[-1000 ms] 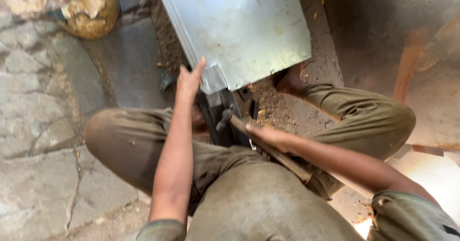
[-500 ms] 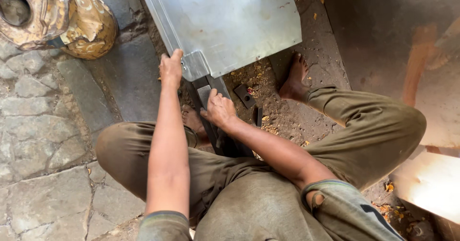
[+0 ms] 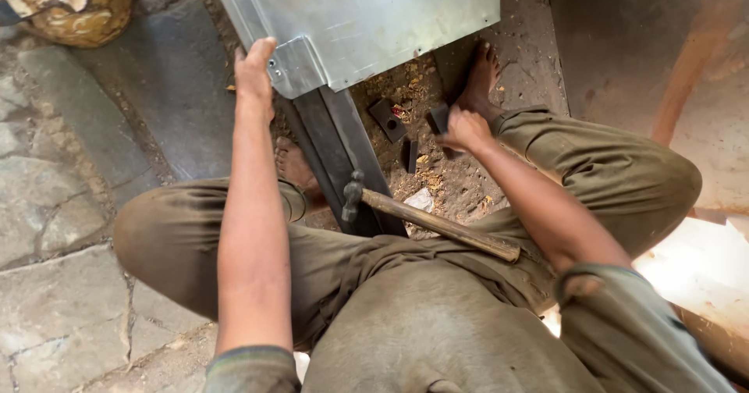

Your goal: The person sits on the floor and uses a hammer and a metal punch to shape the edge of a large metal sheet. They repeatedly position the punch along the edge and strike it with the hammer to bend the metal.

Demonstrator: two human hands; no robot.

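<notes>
I sit on the ground with knees spread. My left hand (image 3: 255, 69) presses on the corner edge of a shiny sheet-metal panel (image 3: 367, 18) that rests on a dark steel rail (image 3: 343, 147) between my legs. A wooden-handled hammer (image 3: 425, 221) lies loose across the rail and my right thigh, head down on the rail. My right hand (image 3: 462, 130) reaches out to the dirt and closes on a small dark metal block (image 3: 439, 117) near my right foot (image 3: 480, 77).
Two more small dark metal pieces (image 3: 388, 118) lie in the sawdust-strewn dirt beside the rail. A rusty round vessel (image 3: 74, 3) stands at the top left on stone paving. A large rusted metal sheet (image 3: 663, 73) lies on the right.
The right hand let go of the hammer, which now lies on the rail and thigh, and moved right to the small metal block. The left hand stayed on the panel's corner.
</notes>
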